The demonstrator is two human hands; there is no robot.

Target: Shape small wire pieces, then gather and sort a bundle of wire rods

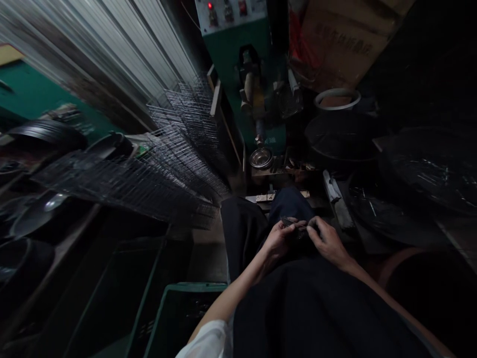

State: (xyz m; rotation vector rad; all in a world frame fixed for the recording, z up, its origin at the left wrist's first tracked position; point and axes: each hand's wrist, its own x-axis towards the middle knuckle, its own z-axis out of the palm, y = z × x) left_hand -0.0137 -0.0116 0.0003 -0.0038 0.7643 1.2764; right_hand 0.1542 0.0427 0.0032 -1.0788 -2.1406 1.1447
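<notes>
My left hand [275, 239] is closed around some thin, dark metal pieces [287, 222], held low over my lap. They look like short wires or rods, but the dim light hides their exact kind. Close on the right, my right hand [327, 239] has thumb and fingers pinched together at the near end of these pieces. Whether it grips one of them is hard to make out. Both hands rest above my dark trousers [286, 201], in front of a dark apron [298, 298].
Ahead stands a green machine [227, 54] with a lit red lamp; a small metal bowl [261, 158] sits at its foot. Stacked wire racks [175, 154] lean at left. Black basins [341, 136] holding thin metal pieces are at right, a green crate [194, 287] at lower left.
</notes>
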